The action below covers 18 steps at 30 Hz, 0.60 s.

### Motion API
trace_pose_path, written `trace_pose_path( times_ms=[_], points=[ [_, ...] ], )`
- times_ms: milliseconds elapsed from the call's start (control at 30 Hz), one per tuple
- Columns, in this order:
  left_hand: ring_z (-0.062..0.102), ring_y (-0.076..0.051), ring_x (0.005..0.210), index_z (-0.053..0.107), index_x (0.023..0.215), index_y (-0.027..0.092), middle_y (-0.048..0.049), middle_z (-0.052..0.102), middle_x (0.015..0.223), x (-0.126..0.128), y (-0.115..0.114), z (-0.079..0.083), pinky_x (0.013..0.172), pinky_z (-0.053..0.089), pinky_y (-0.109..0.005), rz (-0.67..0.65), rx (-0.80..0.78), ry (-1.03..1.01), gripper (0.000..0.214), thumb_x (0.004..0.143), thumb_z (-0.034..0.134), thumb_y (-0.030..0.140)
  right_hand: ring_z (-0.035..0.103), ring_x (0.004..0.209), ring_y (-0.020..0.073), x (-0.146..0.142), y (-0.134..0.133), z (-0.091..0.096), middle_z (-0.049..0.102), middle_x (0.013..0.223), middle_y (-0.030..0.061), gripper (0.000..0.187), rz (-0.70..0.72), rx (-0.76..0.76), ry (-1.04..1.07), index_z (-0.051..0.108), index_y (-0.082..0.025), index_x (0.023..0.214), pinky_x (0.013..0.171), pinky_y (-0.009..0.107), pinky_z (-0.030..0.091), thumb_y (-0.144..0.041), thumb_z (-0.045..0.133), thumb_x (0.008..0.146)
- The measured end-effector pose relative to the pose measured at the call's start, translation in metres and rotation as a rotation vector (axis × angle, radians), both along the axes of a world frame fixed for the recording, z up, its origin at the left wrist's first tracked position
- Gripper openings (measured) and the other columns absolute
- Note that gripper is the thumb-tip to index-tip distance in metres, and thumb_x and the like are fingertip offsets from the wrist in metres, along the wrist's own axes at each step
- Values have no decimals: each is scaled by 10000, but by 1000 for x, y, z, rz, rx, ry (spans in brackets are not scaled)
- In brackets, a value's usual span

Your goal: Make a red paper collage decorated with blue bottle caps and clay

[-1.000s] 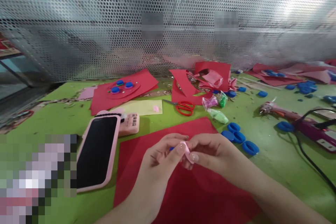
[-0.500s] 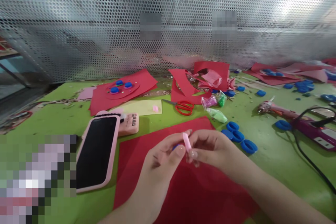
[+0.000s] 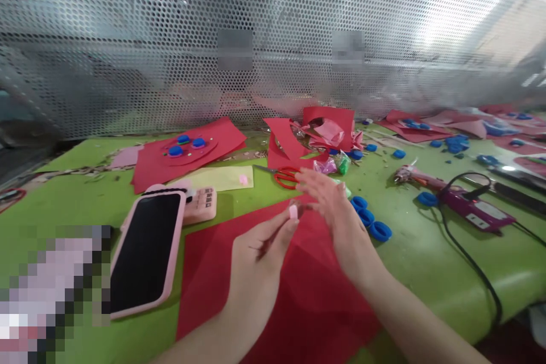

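My left hand is closed in a pinch on a small pink piece, held just above a large red paper sheet. My right hand has let go of it. Its fingers are stretched out flat and it holds nothing. Its fingertips point toward the red-handled scissors and some small coloured packets beyond the sheet's far corner.
A phone in a pink case and a pink calculator lie to the left. Blue bottle caps sit right of the sheet. A purple glue gun with a black cable lies further right. A perforated metal screen closes the back.
Both hands pinched the pink piece before. My right hand has now released it and opened, moving forward toward the scissors. The camera view has shifted slightly to the right.
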<state>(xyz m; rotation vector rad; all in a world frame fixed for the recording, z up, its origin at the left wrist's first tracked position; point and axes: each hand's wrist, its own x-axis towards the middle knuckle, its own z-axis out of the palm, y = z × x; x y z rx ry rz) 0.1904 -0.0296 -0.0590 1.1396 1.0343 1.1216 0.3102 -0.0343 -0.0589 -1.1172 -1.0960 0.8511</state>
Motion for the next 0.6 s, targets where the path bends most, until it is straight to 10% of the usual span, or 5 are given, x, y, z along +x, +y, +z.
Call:
trace_pose_path(
  times_ms=[333,600],
  points=[
    [215,-277,1387,551,1251,303,24,478,1395,14,-41,-9,1147,200,-381,-368,-149,-286,523,772,598,507,334,1314,272,6,17,30,397,1409,68,679,-381,301,-288,284,-289,1377,964,504,365,-524,-116,881],
    [104,-253,1412,375,1381,289,-3,374,1469,6,-24,-14,1153,148,-432,-497,-257,-487,646,857,253,646,533,1121,330,-21,4,3,492,1316,82,802,-247,234,-353,136,-319,1466,738,459,502,-721,-66,802]
  ],
)
